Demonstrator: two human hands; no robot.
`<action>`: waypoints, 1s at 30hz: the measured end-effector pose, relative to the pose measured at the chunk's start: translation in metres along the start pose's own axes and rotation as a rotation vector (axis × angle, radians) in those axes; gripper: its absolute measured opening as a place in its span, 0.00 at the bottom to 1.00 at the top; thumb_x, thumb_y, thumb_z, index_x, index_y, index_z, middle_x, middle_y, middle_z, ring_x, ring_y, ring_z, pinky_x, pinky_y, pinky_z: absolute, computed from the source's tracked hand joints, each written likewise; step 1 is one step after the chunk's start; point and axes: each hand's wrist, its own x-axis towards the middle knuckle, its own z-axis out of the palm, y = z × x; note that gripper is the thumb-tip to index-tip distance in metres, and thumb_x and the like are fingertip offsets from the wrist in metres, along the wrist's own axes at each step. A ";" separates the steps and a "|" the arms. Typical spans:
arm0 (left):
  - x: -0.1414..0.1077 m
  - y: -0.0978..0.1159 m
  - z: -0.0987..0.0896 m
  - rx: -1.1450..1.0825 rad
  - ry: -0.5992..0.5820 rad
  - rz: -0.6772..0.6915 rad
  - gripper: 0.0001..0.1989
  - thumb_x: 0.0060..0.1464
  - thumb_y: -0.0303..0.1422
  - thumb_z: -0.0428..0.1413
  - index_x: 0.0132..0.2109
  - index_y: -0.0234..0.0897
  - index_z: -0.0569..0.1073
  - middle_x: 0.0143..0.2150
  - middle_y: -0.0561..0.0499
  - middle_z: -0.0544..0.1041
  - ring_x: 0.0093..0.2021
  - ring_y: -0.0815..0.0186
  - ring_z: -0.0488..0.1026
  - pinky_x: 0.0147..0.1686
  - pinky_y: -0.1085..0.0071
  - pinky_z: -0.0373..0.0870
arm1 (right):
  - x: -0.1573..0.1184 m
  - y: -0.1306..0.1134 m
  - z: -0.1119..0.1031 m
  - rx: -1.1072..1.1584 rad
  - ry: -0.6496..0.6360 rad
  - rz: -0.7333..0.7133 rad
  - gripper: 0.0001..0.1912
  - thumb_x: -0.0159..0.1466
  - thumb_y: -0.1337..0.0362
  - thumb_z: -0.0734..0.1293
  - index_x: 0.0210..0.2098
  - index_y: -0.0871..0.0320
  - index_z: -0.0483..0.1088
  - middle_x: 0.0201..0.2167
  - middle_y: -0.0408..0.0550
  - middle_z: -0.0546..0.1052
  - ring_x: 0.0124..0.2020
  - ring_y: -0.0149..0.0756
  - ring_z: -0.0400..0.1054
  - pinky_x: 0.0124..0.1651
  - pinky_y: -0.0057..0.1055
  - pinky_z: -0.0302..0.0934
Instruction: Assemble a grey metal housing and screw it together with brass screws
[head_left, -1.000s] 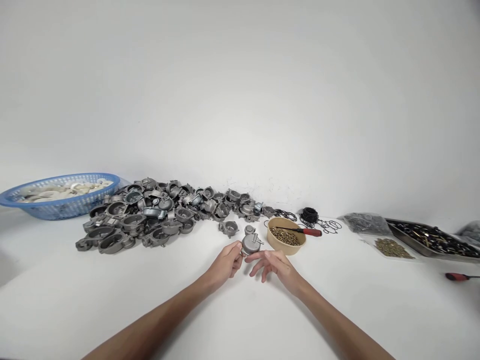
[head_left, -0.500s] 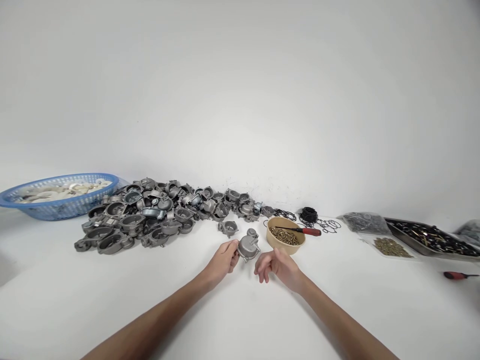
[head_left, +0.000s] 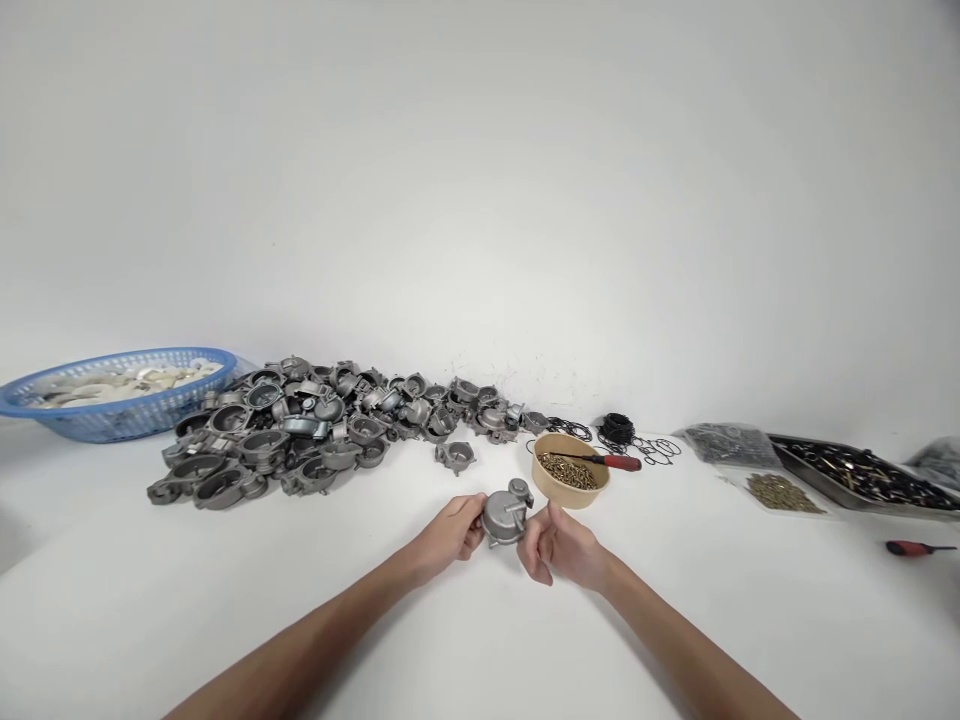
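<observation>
A grey cast-metal housing (head_left: pixel 504 517) with a small round boss is held above the white table by my left hand (head_left: pixel 454 533), its fingers closed on the left edge. Close against the housing's right side is my right hand (head_left: pixel 559 548), fingers curled and thumb raised; whether its fingertips grip the part is hard to see. Just behind the right hand stands a tan bowl (head_left: pixel 564 496) of small brass-coloured screws, with a red-handled screwdriver (head_left: pixel 622 463) lying across it. A single housing (head_left: pixel 455 457) rests on the table behind the held one.
A large pile of grey housings (head_left: pixel 300 430) spreads to the left, beside a blue basket (head_left: pixel 127 418) of white parts. Black rings (head_left: pixel 617 430), a bag of brass pieces (head_left: pixel 784 494), a metal tray (head_left: pixel 832 488) of dark parts and another screwdriver (head_left: pixel 911 549) are on the right.
The housing in my left hand has shifted right and toward me and has turned. My right hand's fingers have come up against its right side.
</observation>
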 end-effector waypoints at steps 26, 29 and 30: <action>0.003 0.001 -0.008 0.004 0.018 0.007 0.35 0.56 0.63 0.39 0.39 0.35 0.71 0.22 0.55 0.66 0.20 0.71 0.61 0.19 0.76 0.53 | 0.004 0.009 -0.001 0.023 0.293 0.053 0.44 0.65 0.35 0.47 0.06 0.58 0.59 0.03 0.39 0.48 0.09 0.24 0.43 0.18 0.28 0.34; 0.000 0.013 -0.019 -0.320 -0.093 0.092 0.37 0.59 0.61 0.35 0.55 0.38 0.71 0.53 0.42 0.74 0.52 0.57 0.71 0.43 0.65 0.69 | 0.005 0.009 0.000 0.026 0.314 0.042 0.43 0.65 0.35 0.48 0.06 0.58 0.59 0.03 0.40 0.49 0.09 0.24 0.43 0.18 0.29 0.35; -0.002 0.018 -0.023 -0.440 -0.166 0.115 0.38 0.59 0.61 0.33 0.59 0.41 0.68 0.61 0.43 0.68 0.60 0.56 0.65 0.52 0.62 0.66 | 0.004 0.008 0.000 0.024 0.320 0.039 0.43 0.66 0.36 0.48 0.06 0.58 0.59 0.04 0.40 0.49 0.09 0.24 0.43 0.19 0.29 0.36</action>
